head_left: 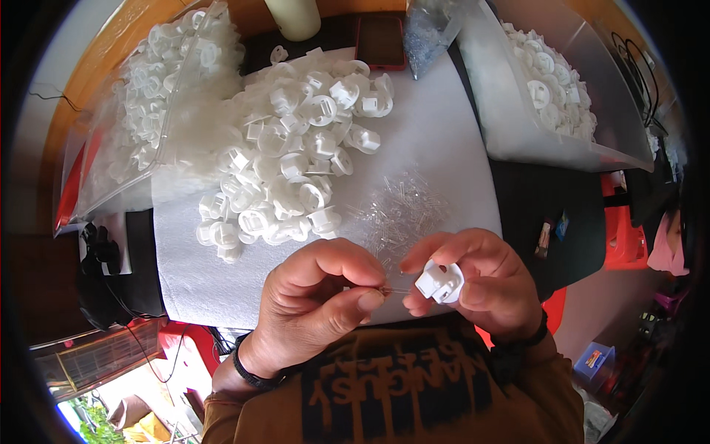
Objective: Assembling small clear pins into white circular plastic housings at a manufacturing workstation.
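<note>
Between the thumb and forefinger of my left hand (318, 300) is one end of a thin wire-like pin (399, 291), which points toward my right hand. My right hand (495, 281) grips a small white plastic fitting (439, 282) with a round flange and a boxy middle. The pin's tip ends close to the fitting; whether they touch I cannot tell. Just beyond my hands lies a loose pile of thin clear pins (403, 211). Farther left, a big heap of similar white plastic fittings (292, 148) covers part of the white padded sheet (200, 277).
Clear plastic bins of white fittings stand at the left (159, 140) and right (562, 152). At the back are a phone (380, 43), a bag of small bluish pieces (429, 37) and a pale cylindrical container (294, 16). Small tubes (544, 238) lie on the dark surface at right.
</note>
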{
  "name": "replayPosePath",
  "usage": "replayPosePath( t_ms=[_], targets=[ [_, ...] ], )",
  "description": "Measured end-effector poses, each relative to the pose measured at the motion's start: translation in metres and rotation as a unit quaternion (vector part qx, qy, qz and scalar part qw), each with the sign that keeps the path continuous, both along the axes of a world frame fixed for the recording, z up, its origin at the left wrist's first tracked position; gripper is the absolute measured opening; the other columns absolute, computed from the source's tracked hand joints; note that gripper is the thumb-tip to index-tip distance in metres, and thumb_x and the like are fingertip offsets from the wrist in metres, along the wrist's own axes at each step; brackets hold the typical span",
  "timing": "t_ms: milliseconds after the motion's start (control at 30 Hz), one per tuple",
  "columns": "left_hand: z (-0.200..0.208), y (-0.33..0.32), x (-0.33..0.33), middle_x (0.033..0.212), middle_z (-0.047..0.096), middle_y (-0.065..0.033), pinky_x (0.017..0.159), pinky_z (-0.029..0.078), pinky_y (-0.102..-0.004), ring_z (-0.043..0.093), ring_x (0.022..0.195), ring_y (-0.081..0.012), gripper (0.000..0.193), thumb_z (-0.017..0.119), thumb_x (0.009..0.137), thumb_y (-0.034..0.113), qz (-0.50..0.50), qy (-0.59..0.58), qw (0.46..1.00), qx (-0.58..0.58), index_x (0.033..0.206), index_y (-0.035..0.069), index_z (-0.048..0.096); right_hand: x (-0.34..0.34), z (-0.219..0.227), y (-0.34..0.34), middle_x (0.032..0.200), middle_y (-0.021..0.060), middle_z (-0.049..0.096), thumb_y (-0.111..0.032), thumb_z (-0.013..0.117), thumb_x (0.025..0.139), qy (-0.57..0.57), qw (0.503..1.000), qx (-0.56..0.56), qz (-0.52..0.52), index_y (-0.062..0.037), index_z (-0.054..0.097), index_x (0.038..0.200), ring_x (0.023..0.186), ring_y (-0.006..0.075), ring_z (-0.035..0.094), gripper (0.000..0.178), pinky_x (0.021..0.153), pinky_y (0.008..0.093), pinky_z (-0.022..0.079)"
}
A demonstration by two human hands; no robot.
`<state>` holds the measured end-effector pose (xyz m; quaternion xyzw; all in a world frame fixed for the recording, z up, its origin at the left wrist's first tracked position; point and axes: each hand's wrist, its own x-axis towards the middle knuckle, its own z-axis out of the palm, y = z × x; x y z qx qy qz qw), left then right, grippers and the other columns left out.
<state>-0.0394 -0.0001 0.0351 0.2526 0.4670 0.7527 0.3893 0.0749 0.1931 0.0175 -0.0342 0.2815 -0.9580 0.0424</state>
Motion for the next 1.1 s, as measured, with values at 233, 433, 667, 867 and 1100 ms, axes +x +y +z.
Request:
replayPosePath(
  t_ms=[233,433,667,867,1100],
  targets=[
    [0.007,-0.005,-0.001,0.095,0.062,-0.0092,0.077,0.047,-0.0274,0.060,0.088,-0.0161,0.022,0.064,0.080,-0.011,0.036,0.077,0.996,0.005,0.098,0.000,0.059,-0.006,0.016,-0.006,0.129,0.0190,0.051,-0.001,0.057,0.089,-0.059,0.997,0.044,-0.002,-0.0030,0.047,0.127,0.105,0.0270,0.060,0.040,0.090,0.0364,0.049],
    [0.007,-0.003,-0.003,0.089,0.063,-0.0124,0.066,0.047,-0.0250,0.058,0.072,-0.0132,0.016,0.065,0.080,-0.006,0.054,0.138,0.989,0.003,0.093,0.001,0.058,-0.008,0.024,-0.014,0.119,0.0284,0.054,-0.011,0.067,0.082,-0.117,0.983,0.130,-0.050,-0.0023,0.052,0.115,0.083,0.0311,0.067,0.038,0.071,0.0374,0.057],
    [0.009,0.004,-0.001,0.087,0.062,-0.0155,0.062,0.052,-0.0262,0.061,0.070,-0.0148,0.012,0.063,0.083,-0.002,0.051,0.176,0.983,0.020,0.092,0.000,0.057,-0.009,0.014,-0.016,0.120,0.0283,0.053,-0.010,0.068,0.081,-0.072,0.990,0.101,-0.071,-0.0052,0.054,0.112,0.090,0.0303,0.065,0.035,0.081,0.0402,0.054],
    [0.008,0.002,0.002,0.090,0.060,-0.0156,0.074,0.058,-0.0378,0.065,0.081,-0.0224,0.012,0.060,0.084,-0.005,0.023,0.174,0.984,-0.021,0.094,-0.001,0.056,-0.008,0.002,-0.010,0.128,0.0236,0.049,0.005,0.059,0.085,0.021,0.998,0.049,-0.027,-0.0031,0.054,0.115,0.114,0.0247,0.053,0.031,0.097,0.0385,0.045],
    [-0.001,0.007,0.010,0.085,0.066,-0.0090,0.066,0.051,-0.0266,0.066,0.076,-0.0170,0.018,0.066,0.080,-0.007,0.072,0.158,0.985,0.008,0.095,0.000,0.060,-0.006,0.002,-0.008,0.128,0.0233,0.051,0.005,0.059,0.085,0.005,0.999,0.036,-0.020,-0.0031,0.055,0.113,0.114,0.0250,0.054,0.029,0.098,0.0385,0.044]
  ],
)
